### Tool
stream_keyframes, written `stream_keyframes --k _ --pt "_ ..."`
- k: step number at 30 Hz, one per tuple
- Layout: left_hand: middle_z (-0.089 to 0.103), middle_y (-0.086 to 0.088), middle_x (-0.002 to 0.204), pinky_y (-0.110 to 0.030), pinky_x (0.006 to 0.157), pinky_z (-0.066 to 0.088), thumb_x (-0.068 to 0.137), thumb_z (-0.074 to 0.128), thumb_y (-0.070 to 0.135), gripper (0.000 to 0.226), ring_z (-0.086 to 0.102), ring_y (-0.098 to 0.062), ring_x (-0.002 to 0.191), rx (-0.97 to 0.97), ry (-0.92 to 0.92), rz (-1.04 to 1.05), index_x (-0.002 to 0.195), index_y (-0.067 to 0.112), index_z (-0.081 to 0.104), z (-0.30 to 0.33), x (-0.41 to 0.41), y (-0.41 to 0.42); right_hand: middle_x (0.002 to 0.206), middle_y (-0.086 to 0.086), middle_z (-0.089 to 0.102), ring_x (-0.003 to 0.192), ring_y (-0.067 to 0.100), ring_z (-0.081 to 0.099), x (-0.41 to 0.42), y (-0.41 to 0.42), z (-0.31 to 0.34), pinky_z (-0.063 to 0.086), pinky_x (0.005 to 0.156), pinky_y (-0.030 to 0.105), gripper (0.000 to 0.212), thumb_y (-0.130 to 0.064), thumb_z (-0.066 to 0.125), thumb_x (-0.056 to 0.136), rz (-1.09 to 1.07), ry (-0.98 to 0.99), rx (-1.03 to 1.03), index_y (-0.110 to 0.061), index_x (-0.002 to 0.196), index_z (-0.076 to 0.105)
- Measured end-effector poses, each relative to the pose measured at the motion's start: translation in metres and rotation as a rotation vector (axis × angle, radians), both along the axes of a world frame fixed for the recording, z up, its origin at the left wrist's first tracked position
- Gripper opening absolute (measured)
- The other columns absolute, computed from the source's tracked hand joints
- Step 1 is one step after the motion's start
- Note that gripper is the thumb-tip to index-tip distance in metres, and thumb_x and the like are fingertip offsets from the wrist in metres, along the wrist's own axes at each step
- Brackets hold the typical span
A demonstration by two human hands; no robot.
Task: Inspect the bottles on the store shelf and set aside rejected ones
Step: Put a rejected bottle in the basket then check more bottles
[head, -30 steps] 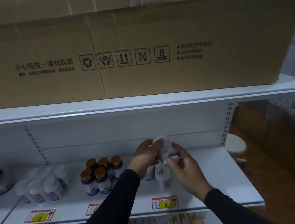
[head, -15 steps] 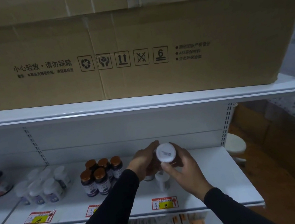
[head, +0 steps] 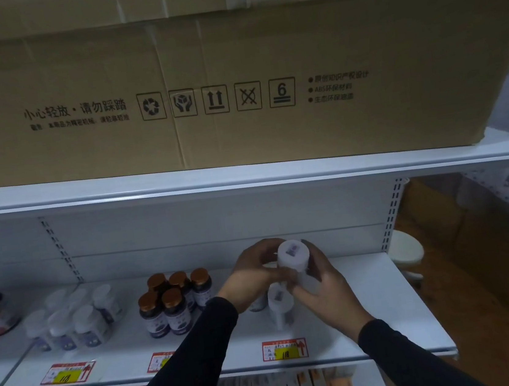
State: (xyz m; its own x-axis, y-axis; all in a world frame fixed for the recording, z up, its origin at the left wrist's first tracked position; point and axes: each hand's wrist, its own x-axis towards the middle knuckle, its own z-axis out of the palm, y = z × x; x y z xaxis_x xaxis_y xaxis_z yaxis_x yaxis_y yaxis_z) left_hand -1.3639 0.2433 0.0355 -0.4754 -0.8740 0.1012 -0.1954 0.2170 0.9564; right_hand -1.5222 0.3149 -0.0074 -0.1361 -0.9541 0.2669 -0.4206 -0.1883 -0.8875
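Five brown-capped bottles (head: 173, 302), about six white-capped bottles (head: 69, 318) at left, one white bottle (head: 293, 257) held, at least two more below, three price tags (head: 284, 349), one cardboard box (head: 233, 83).

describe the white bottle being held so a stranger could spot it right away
Under the big cardboard box, on the white shelf, white bottles stand right of the copper-capped dark bottles. The held white bottle is raised above them, gripped by left hand and right hand.

Held white bottle (head: 293, 257) label too blurred to read
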Motion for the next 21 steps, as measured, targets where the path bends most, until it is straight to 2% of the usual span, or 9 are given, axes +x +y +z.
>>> stream_keyframes --k 4,9,13,17,21 --pt "0.072 0.010 0.110 -0.031 0.093 0.054 0.070 0.081 0.006 0.048 0.065 -0.008 0.107 0.037 0.008 -0.017 0.112 0.026 0.067 -0.005 -0.001 0.000 0.109 -0.044 0.053 0.104 -0.017 0.052 0.002 -0.005 0.001 0.045 0.080 0.004 0.062 -0.025 0.079 0.081 -0.039 -0.021 -0.009 -0.065 0.112 0.044" --pt "0.070 0.011 0.112 -0.027 0.093 0.052 0.074 0.079 0.009 0.048 0.063 -0.004 0.107 0.034 0.010 -0.015 0.117 0.026 0.065 -0.006 -0.002 -0.001 0.114 -0.034 0.056 0.103 -0.011 0.055 0.003 -0.010 0.000 0.049 0.083 0.011 0.057 -0.031 0.080 0.079 -0.055 -0.030 -0.012 -0.063 0.112 0.046" --pt "0.069 0.014 0.116 -0.027 0.094 0.051 0.076 0.078 0.026 0.045 0.062 -0.005 0.110 0.032 0.029 -0.011 0.119 0.031 0.064 -0.009 0.000 -0.002 0.115 -0.031 0.057 0.104 -0.006 0.057 0.003 -0.014 -0.001 0.051 0.085 0.017 0.053 -0.037 0.080 0.079 -0.071 -0.044 -0.014 -0.059 0.113 0.047" --pt "0.066 0.013 0.118 -0.016 0.089 0.048 0.089 0.070 0.027 0.031 0.060 -0.003 0.108 -0.010 0.024 0.148 0.117 0.035 0.061 -0.020 0.009 -0.001 0.113 -0.032 0.058 0.103 -0.007 0.057 -0.002 -0.017 0.001 0.047 0.082 0.010 0.050 -0.035 0.081 0.078 -0.089 -0.056 -0.014 -0.056 0.111 0.049" --pt "0.060 0.015 0.120 -0.014 0.092 0.041 0.092 0.065 0.030 0.035 0.055 -0.002 0.111 -0.088 -0.036 0.289 0.126 0.032 0.057 -0.039 0.027 0.001 0.113 -0.027 0.059 0.103 -0.008 0.055 -0.011 -0.019 -0.002 0.046 0.078 0.008 0.050 -0.028 0.079 0.080 -0.108 -0.044 -0.003 -0.049 0.112 0.048"
